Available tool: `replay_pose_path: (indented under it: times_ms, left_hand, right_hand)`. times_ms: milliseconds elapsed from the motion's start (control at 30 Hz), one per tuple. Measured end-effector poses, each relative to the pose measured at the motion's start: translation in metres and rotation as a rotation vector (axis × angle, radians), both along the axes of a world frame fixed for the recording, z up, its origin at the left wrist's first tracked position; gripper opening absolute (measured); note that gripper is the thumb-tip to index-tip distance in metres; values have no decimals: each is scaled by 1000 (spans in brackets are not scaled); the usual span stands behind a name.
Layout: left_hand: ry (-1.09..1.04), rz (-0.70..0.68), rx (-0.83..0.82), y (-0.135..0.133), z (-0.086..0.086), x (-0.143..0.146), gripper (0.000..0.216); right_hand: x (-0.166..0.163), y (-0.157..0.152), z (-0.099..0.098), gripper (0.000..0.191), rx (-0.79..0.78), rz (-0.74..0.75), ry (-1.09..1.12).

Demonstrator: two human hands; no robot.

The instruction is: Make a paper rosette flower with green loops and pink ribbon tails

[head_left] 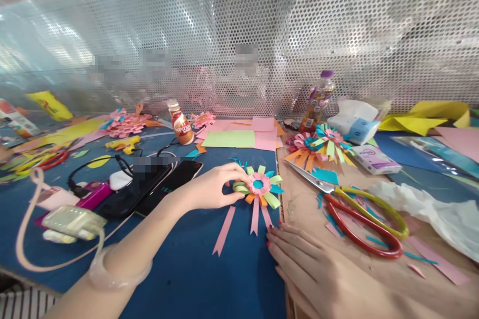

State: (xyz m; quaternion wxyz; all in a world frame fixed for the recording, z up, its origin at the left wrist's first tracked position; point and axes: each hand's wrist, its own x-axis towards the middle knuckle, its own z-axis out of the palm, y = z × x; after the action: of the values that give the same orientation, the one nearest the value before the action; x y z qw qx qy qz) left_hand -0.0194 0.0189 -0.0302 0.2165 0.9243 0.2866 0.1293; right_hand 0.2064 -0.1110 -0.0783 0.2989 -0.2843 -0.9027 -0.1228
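We've got our left hand (211, 187) w/ fingertips pinching the multicolour looped paper flower rosette (258, 187) on the blue counter (187, 269), at its 9 o'clock. Looks like the pressing/shaping step; next calls for a steady hold. Right hand (318, 271) lies flat, released, at 5 o'clock. Red-yellow handled scissors (359, 219) at 3 o'clock.

Blue mat (194, 274) lies bare; scissors (359, 214) and phones (149, 190) flank it.
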Motion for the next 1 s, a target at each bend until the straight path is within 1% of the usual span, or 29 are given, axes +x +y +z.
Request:
replay_pose_path:
  times_ms: [267, 467, 567, 800, 900, 1000]
  left_hand:
    - [28, 6, -40, -5, 1, 2, 28]
    - [48, -6, -50, -9, 3, 2, 30]
    - [65, -13, -57, -10, 3, 2, 29]
    - [107, 16, -25, -14, 2, 2, 27]
    - [132, 17, -21, -16, 5, 2, 28]
    - [121, 4, 17, -17, 10, 4, 33]
  right_hand:
    - [-2, 3, 3, 32, 0, -13, 23]
    - [0, 5, 7, 34, -30, 14, -37]
    - [0, 6, 8, 34, -20, 5, -35]
    - [0, 6, 7, 35, -33, 8, -39]
    - [1, 6, 6, 34, -37, 2, -56]
    - [2, 7, 7, 33, -37, -4, -68]
